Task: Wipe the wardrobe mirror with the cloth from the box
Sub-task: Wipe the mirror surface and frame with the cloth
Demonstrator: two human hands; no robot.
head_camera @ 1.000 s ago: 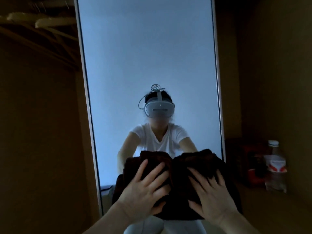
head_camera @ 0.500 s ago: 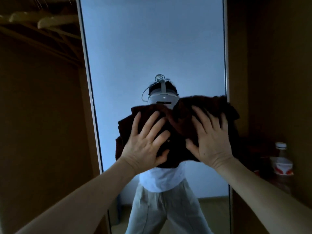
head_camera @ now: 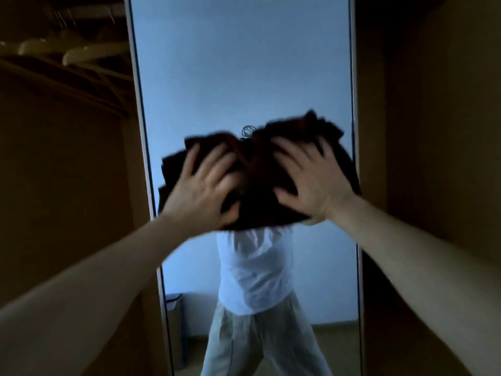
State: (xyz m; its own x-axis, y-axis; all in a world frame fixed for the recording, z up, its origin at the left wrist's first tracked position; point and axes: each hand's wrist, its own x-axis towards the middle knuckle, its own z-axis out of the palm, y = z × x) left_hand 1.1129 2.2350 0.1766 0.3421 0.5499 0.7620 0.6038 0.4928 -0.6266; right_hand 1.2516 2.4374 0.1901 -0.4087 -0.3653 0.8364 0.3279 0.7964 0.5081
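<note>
The dark cloth (head_camera: 257, 185) lies bunched and flat against the wardrobe mirror (head_camera: 241, 71), about mid-height, reaching from the left frame edge to the right one. Both hands press it to the glass: the left hand (head_camera: 200, 191) and right hand (head_camera: 311, 183) side by side, fingers spread apart, palms down on the fabric. Pale hangers (head_camera: 81, 50) blur at upper left.

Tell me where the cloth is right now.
In the head view the dark cloth sits mid-frame, pressed flat against the wardrobe mirror under the left hand and the right hand, spanning nearly the mirror's full width.
</note>
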